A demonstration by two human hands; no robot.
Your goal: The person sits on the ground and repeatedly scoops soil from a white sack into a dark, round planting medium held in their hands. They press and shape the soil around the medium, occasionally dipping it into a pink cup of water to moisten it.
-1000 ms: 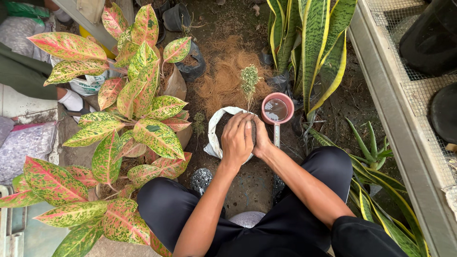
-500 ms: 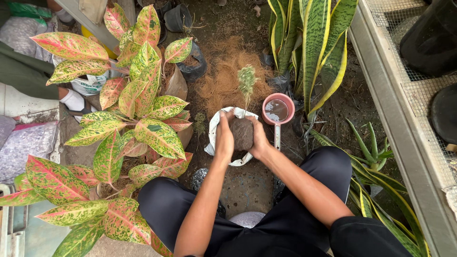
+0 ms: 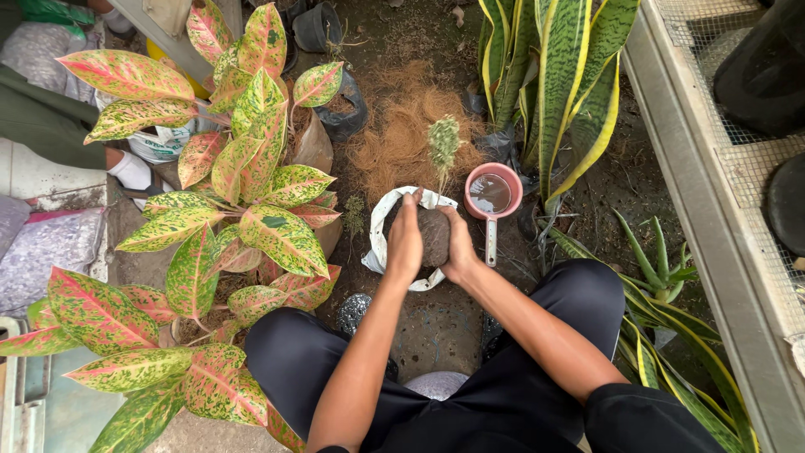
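Squatting, black trousers (image 3: 470, 403) at six o'clock. Just ahead, left hand (image 3: 405, 239) and right hand (image 3: 459, 243) cupped around a dark, rough ball of soil (image 3: 434, 235), palms pressed to its sides, fingers curled over it. Ball clamped between both palms, above the white bag (image 3: 377, 243) of soil, a thin stem with a pale green tuft (image 3: 443, 143) rising at twelve. At two o'clock from the ball, a pink scoop (image 3: 493, 195) holding water. Beyond, a brown fibre heap (image 3: 402, 143). At nine, pink-green leafy plants (image 3: 243, 184); at one, tall striped leaves (image 3: 562, 75).
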